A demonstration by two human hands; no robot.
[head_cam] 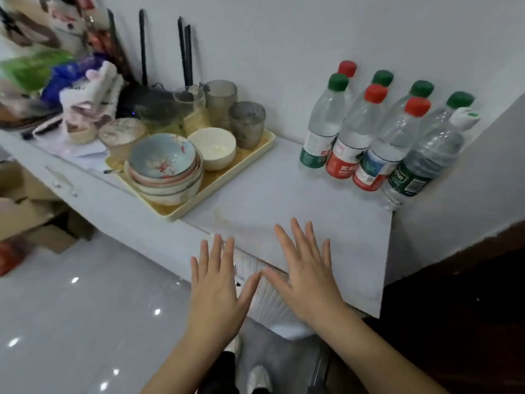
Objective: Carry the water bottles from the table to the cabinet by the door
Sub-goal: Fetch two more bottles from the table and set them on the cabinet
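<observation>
Clear ribbed plastic water bottles (380, 137), red and green caps, stand bunched on the white cabinet top (284, 200), right end, against the wall. Your left hand (218, 291) and right hand (306, 277) hover flat, fingers spread, holding nothing, thumb tips nearly touching at the cabinet's front edge. Cream tray (227, 191) of stacked glazed bowls and cloudy glasses sits left of the bottles.

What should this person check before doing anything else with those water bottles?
1. Both hands free: left hand and right hand open, holding nothing. Ok.
2. Water bottles standing on the cabinet top by the wall: ok.
3. Caps on: ok.
4. Bottles clear of the tray of bowls: ok.
5. Frontmost bottle close to the cabinet's right edge: not ok.
6. More bottles left on the table: cannot tell, no table in view.
</observation>
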